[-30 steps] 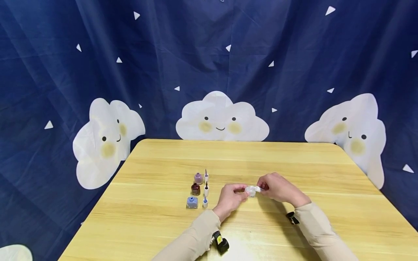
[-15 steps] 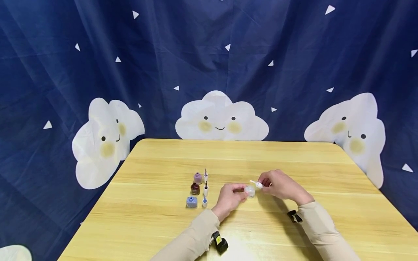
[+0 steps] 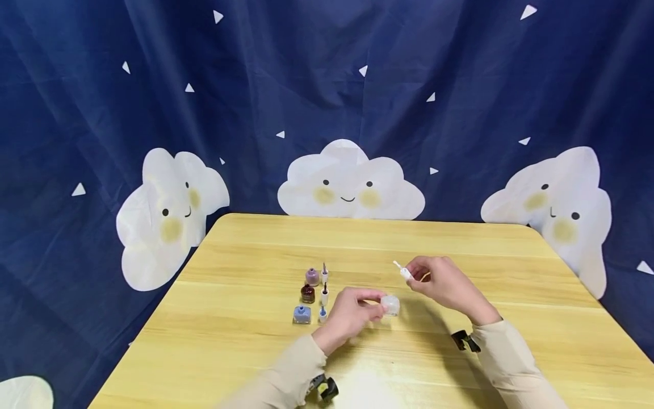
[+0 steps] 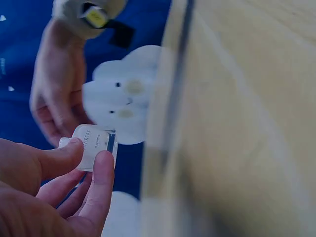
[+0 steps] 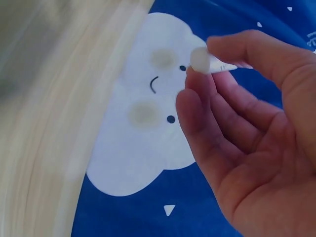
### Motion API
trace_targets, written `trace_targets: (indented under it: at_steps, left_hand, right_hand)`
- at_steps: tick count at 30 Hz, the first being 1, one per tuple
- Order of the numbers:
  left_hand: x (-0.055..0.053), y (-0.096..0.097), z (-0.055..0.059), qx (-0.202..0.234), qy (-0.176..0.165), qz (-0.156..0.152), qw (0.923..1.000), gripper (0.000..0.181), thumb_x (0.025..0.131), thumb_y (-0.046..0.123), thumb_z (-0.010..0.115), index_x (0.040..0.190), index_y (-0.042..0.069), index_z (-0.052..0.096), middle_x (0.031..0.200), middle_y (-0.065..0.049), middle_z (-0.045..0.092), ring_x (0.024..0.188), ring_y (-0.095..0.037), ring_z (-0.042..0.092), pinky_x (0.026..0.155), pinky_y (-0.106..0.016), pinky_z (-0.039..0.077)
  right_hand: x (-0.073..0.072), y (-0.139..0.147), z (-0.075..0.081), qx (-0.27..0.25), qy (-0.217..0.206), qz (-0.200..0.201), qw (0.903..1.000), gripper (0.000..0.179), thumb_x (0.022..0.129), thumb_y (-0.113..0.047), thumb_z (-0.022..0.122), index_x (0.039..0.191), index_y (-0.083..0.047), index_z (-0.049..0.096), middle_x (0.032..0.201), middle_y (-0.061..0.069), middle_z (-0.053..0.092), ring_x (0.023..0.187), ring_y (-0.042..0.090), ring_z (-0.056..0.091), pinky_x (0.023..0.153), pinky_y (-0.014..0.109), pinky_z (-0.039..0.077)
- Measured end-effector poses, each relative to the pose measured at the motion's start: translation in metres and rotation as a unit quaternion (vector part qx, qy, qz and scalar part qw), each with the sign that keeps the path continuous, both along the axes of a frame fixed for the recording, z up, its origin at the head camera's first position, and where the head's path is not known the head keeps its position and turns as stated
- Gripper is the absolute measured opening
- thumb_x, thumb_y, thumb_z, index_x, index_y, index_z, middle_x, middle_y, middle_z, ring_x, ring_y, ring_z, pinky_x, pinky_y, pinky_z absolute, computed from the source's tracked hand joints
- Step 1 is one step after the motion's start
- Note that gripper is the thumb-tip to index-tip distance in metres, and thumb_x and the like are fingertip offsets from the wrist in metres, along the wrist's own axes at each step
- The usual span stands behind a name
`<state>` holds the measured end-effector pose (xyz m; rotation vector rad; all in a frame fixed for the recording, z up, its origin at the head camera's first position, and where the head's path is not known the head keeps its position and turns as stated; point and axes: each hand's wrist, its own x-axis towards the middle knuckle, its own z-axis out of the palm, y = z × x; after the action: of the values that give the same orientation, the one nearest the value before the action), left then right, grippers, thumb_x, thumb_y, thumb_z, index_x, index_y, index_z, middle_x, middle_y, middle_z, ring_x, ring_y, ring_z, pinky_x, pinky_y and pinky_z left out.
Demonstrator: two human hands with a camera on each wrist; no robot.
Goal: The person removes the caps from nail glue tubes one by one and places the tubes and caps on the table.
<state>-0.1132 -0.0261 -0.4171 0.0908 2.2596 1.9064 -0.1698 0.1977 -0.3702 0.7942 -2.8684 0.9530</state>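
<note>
My left hand (image 3: 351, 312) holds a small nail polish bottle (image 3: 391, 305), clear to whitish, between thumb and fingers. In the left wrist view, printed lettering shows on the bottle (image 4: 94, 144), with the thumb on one side and a finger across the other. Higher and to the right, my right hand (image 3: 445, 285) pinches a white brush cap (image 3: 406, 274), its pale brush pointing up and left, apart from the bottle. From the right wrist view, the cap's rounded end (image 5: 200, 60) sits between thumb and fingertips, the other fingers loosely bent.
Left of my left hand stand a lilac polish bottle (image 3: 312, 278), a dark red bottle (image 3: 307, 295) and a blue bottle (image 3: 302, 315), all uncapped. Beside each stands a white cap (image 3: 324, 297), brush up. The wooden table (image 3: 230, 352) ends at a blue cloud-print curtain (image 3: 245, 113).
The brush cap has come away from the bottle's mouth and risen up and away in my right hand, its brush now tipped upward. My left hand still holds the bottle, slightly lower in view.
</note>
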Motion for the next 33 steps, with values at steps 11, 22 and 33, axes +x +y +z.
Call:
trace_targets:
  at_steps: [11,22,33]
  left_hand:
    - [-0.031,-0.079,0.042,-0.003,0.036,0.002,0.9994,0.031,0.093,0.006,0.073,0.123,-0.002,0.071,0.114,-0.017,0.075,0.087,-0.019,0.072,0.081,-0.031,0.059]
    - [-0.086,-0.176,0.04,-0.013,0.043,0.078,0.9959,0.041,0.098,0.003,0.067,0.137,-0.006,0.06,0.137,-0.026,0.062,0.099,-0.017,0.072,0.098,-0.037,0.056]
    - [-0.113,-0.203,-0.013,-0.145,0.019,0.048,0.9881,0.035,0.095,0.007,0.071,0.127,-0.005,0.067,0.119,-0.023,0.072,0.098,-0.027,0.07,0.086,-0.035,0.059]
  right_hand:
    - [-0.005,-0.017,0.007,-0.033,-0.016,-0.038,0.9986,0.007,0.088,-0.011,0.073,0.095,-0.011,0.071,0.085,-0.003,0.072,0.079,0.011,0.067,0.069,0.025,0.055]
    - [-0.035,-0.06,-0.013,-0.083,-0.045,0.006,0.9955,0.01,0.085,-0.007,0.074,0.095,-0.01,0.07,0.089,0.001,0.073,0.083,0.014,0.069,0.07,0.026,0.057]
    - [-0.082,-0.107,-0.052,-0.039,-0.088,0.021,0.9951,0.011,0.083,-0.006,0.078,0.092,-0.009,0.072,0.082,-0.002,0.072,0.075,0.009,0.063,0.073,0.028,0.053]
